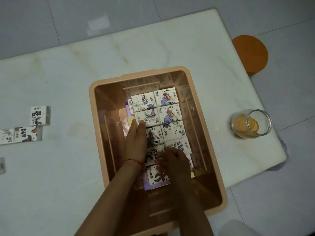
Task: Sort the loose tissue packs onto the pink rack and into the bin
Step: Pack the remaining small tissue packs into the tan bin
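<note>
A pink plastic bin [207, 133] stands on the white table, with a pink rack [196, 132] inside it. Several white tissue packs [167, 114] with ink drawings lie in two rows on the rack. My left hand [136, 142] lies flat with straight fingers against the left side of the left row, fingertips on a pack. My right hand [173, 160] rests with loosely bent fingers on the nearer packs, covering part of them. Three loose tissue packs [29, 128] lie on the table at the far left.
A glass jar [251, 124] with a yellowish content lies on its side at the table's right edge. An orange round stool [249, 53] stands beyond the table's right side. A small grey object [2, 165] sits at the left frame edge. The grey floor surrounds the table.
</note>
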The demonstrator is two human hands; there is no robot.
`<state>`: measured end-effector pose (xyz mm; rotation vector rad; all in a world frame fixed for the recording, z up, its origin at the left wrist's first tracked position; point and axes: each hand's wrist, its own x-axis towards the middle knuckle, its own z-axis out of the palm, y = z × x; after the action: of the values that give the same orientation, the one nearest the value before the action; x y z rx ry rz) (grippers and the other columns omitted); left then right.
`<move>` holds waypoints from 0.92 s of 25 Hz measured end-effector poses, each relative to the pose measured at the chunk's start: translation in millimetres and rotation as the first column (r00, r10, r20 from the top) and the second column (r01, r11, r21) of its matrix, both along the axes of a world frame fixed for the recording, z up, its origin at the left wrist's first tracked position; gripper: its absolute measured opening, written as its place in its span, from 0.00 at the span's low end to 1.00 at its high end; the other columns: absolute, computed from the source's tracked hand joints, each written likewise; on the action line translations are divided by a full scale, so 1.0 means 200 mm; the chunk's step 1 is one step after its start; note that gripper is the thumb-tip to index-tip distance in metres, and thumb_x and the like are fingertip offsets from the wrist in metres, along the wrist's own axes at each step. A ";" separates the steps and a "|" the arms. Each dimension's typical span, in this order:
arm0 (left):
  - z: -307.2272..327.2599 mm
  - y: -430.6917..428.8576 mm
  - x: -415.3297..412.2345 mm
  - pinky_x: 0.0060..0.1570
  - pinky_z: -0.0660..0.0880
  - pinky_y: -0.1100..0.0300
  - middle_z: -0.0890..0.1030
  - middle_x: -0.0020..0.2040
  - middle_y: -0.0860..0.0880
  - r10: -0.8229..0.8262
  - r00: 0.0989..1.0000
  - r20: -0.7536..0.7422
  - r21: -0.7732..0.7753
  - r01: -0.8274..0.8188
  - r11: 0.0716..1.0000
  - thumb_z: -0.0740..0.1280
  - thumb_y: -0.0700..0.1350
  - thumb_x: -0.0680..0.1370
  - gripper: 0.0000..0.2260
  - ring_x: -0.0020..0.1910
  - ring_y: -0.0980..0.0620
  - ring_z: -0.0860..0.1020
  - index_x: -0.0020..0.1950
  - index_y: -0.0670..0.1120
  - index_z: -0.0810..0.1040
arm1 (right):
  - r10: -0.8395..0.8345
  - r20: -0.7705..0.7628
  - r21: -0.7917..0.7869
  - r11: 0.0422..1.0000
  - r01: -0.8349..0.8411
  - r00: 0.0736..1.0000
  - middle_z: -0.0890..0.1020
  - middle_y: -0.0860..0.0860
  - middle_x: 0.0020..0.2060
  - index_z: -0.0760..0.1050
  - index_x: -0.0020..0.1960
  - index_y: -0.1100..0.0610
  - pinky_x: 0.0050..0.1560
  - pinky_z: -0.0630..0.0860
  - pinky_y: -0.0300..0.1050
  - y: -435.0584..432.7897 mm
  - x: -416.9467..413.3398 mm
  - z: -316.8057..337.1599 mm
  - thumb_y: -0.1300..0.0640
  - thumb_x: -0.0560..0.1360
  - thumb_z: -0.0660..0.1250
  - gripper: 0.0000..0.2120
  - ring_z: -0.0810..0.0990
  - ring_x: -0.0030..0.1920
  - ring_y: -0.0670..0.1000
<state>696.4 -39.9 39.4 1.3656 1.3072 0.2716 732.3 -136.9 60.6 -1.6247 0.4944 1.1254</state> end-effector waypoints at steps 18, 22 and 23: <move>0.28 0.09 -0.24 0.58 0.68 0.66 0.75 0.60 0.40 -0.202 0.979 -0.009 -0.299 0.190 0.935 0.55 0.41 0.82 0.12 0.61 0.47 0.73 0.61 0.37 0.72 | 0.211 0.375 -0.212 0.967 -0.138 0.903 0.78 0.51 0.38 0.72 0.43 0.55 0.43 0.75 0.47 0.25 -0.29 0.10 0.56 0.68 0.65 0.05 0.78 0.42 0.51; 0.44 0.27 -0.58 0.44 0.76 0.71 0.79 0.42 0.53 0.009 0.882 0.471 -0.316 0.159 0.936 0.73 0.64 0.60 0.22 0.44 0.58 0.80 0.44 0.51 0.75 | 0.220 0.650 -0.062 0.969 -0.239 0.727 0.80 0.41 0.35 0.74 0.45 0.50 0.36 0.73 0.29 0.35 -0.47 0.36 0.66 0.74 0.63 0.11 0.78 0.36 0.41; 0.41 0.34 -0.71 0.47 0.77 0.66 0.80 0.44 0.52 0.124 0.895 0.428 -0.329 0.026 0.944 0.73 0.63 0.60 0.22 0.47 0.56 0.80 0.45 0.51 0.76 | 0.239 0.694 -0.032 0.953 -0.302 0.679 0.80 0.41 0.38 0.74 0.44 0.47 0.37 0.74 0.31 0.41 -0.54 0.39 0.64 0.74 0.64 0.11 0.78 0.37 0.43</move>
<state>554.6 28.4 122.2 0.9171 0.9497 0.3600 624.8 -54.8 139.4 -1.9327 -0.3042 0.6337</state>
